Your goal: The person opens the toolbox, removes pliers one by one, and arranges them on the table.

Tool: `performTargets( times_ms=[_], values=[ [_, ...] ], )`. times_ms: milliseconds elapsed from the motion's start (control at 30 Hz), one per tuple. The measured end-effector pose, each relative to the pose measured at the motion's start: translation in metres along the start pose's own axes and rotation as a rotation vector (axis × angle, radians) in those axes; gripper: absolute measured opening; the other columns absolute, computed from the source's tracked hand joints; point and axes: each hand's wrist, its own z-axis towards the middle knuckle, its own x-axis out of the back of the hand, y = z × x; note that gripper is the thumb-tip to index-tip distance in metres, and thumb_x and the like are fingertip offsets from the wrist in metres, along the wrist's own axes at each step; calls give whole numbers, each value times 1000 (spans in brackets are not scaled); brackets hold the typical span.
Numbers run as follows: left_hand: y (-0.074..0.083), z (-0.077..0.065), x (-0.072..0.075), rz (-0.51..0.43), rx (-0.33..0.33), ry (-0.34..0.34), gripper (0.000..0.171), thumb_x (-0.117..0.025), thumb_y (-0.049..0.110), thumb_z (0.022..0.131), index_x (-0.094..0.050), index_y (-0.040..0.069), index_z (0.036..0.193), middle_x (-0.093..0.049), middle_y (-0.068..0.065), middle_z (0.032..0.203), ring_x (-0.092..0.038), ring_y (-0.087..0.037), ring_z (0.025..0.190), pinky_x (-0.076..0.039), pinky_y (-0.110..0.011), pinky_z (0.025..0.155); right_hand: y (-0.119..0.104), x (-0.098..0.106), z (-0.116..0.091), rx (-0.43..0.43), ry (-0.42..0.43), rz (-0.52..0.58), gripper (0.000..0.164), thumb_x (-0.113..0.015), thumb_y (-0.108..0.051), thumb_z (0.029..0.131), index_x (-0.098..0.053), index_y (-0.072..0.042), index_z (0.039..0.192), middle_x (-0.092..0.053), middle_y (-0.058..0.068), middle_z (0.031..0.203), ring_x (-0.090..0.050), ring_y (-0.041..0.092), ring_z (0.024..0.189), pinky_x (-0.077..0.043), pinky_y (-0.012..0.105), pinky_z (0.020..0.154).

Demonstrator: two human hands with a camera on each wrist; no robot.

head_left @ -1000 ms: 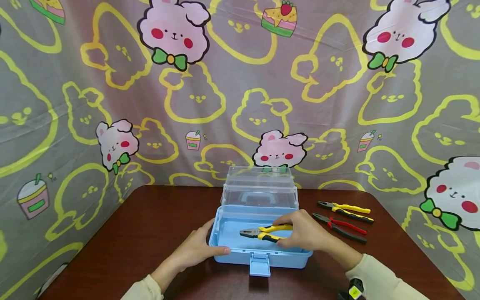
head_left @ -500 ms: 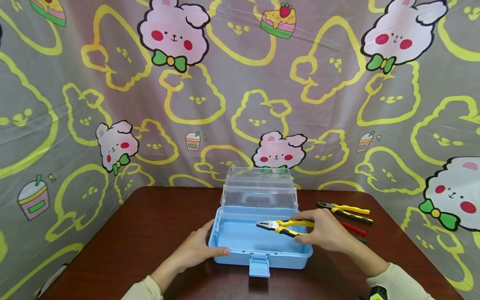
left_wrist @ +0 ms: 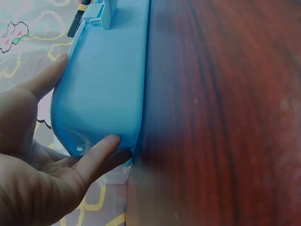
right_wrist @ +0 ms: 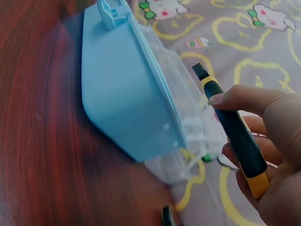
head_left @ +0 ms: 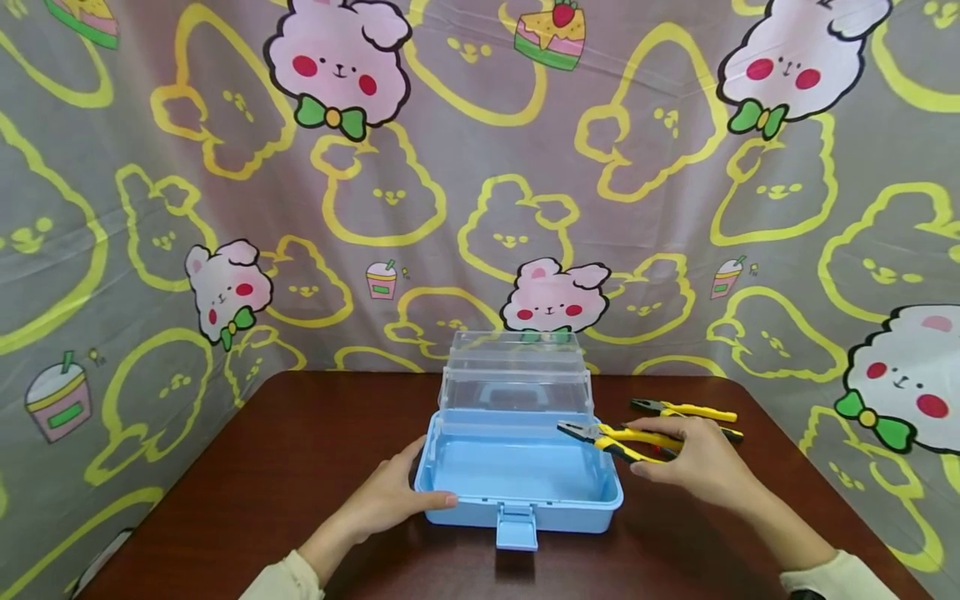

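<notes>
A light-blue toolbox stands on the table with its clear lid raised at the back. My left hand holds its left end, thumb over the front rim and the other fingers against the side. Yellow-and-black combination pliers are gripped by the handles in my right hand. Their jaws point left, over the right end of the box. In the right wrist view the thumb lies along one black-and-yellow handle, raised beside the box. The blue floor of the box shows bare.
Behind my right hand lies a second pair of yellow-and-black pliers. Red-and-black pliers are almost wholly hidden by that hand. The box's front latch hangs down. A patterned cloth hangs behind the brown table.
My right hand has carried the pliers rightward and up, from over the middle of the box to its right end. The left hand has stayed on the box.
</notes>
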Motion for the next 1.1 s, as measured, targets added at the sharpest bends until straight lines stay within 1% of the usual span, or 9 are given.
performTargets(
  times_ms=[133, 233, 333, 467, 567, 767, 833, 967, 1100],
  values=[
    [0, 0, 2, -4, 2, 8, 106, -88, 41, 84, -27, 2, 162, -50, -20, 151, -55, -31, 128, -43, -61, 103, 10, 6, -4, -65, 34, 22, 53, -95, -36, 75, -78, -17, 121, -69, 8, 117, -60, 25, 99, -54, 28, 72],
    [0, 0, 3, -4, 3, 10, 106, -88, 41, 84, -27, 1, 162, -51, -20, 149, -57, -30, 126, -43, -61, 102, 21, 11, -8, -99, 60, 1, 54, -95, -37, 75, -78, -16, 121, -69, 11, 121, -59, 28, 106, -52, 29, 75],
    [1, -1, 4, 9, 8, 14, 107, -88, 41, 83, -27, 1, 161, -52, -20, 149, -56, -31, 127, -43, -62, 102, 32, 17, -13, -127, 67, -16, 57, -94, -40, 76, -77, -13, 124, -69, 15, 124, -57, 32, 111, -50, 35, 78],
    [1, -1, 3, 22, 16, 16, 107, -88, 42, 83, -28, 0, 161, -49, -19, 152, -50, -34, 134, -40, -64, 104, 48, 20, -19, -162, 59, -16, 58, -93, -40, 78, -76, -11, 125, -67, 19, 126, -57, 38, 114, -47, 42, 79],
    [0, -1, 2, 17, 18, 9, 107, -88, 42, 84, -27, -1, 161, -48, -20, 152, -48, -35, 135, -40, -64, 104, 60, 15, -23, -180, 45, -26, 56, -93, -39, 77, -76, -13, 124, -69, 17, 122, -60, 36, 109, -47, 42, 77],
    [-1, 1, -2, -3, 7, -10, 106, -87, 41, 84, -27, -1, 161, -53, -20, 148, -56, -31, 125, -43, -63, 101, 80, 4, -27, -219, -8, -67, 59, -94, -43, 74, -77, -12, 121, -72, 12, 116, -62, 26, 98, -48, 40, 74],
    [-1, 2, -2, -10, 9, -14, 106, -88, 41, 84, -27, 0, 161, -52, -20, 148, -57, -31, 125, -43, -63, 101, 84, 0, -28, -220, -15, -75, 59, -94, -44, 74, -77, -12, 121, -72, 11, 116, -62, 25, 97, -48, 40, 74],
    [-2, 2, -2, -12, 15, -15, 107, -88, 41, 84, -26, 0, 161, -50, -20, 150, -54, -33, 128, -42, -64, 102, 90, -5, -31, -218, -32, -72, 58, -94, -45, 73, -78, -13, 119, -73, 9, 115, -62, 23, 96, -48, 40, 74],
    [-4, 3, 0, -16, 17, -15, 107, -87, 41, 84, -26, 0, 162, -49, -20, 151, -53, -33, 130, -42, -64, 102, 92, -7, -31, -218, -59, -78, 56, -94, -45, 73, -79, -13, 117, -74, 10, 115, -63, 23, 98, -49, 42, 76]
  ],
)
